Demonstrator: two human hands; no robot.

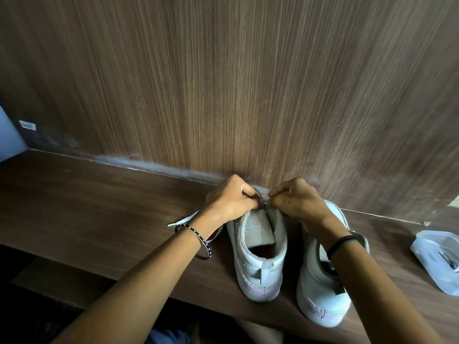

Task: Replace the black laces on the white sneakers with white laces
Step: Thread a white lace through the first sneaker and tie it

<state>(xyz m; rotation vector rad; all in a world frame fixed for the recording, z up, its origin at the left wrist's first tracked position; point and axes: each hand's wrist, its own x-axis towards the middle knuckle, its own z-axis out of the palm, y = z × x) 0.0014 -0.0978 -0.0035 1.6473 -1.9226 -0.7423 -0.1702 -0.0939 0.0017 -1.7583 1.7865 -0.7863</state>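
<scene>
Wall (223, 83): brown wood-grain panel that fills the far side of the scene and meets the desk along a pale, scuffed seam.
Desk (99, 207): dark wood top running from left to right; its near edge crosses the lower part of the view.
Forearms: both are bare and reach from the near edge to the left sneaker, the right one crossing over the right sneaker.
Right sneaker (320, 289): white, heel near and toe toward the wall, just right of its mate; its opening is mostly hidden by the forearm.
Left sneaker (258, 269): white, heel near and toe far, in the middle of the desk; the tongue is up and the opening is in view.
Left hand (231, 202): over the far end of the left sneaker, fingers curled, thumb and fingertips pinching the strand.
Right hand (298, 199): facing the left hand and almost touching it, also curled, pinching the same strand from the right.
Tub (437, 259): clear plastic, on the desk well to the right; its contents are unclear.
Lace (183, 219): white; the loose end lies on the desk left of the left sneaker and passes under the left wrist.
Strand (265, 201): thin and pale, stretched between the two pinches over the tongue; I cannot tell whether it joins the lace.
Bracelets (193, 232): beaded, on the left wrist.
Band (340, 243): black, on the right wrist.
</scene>
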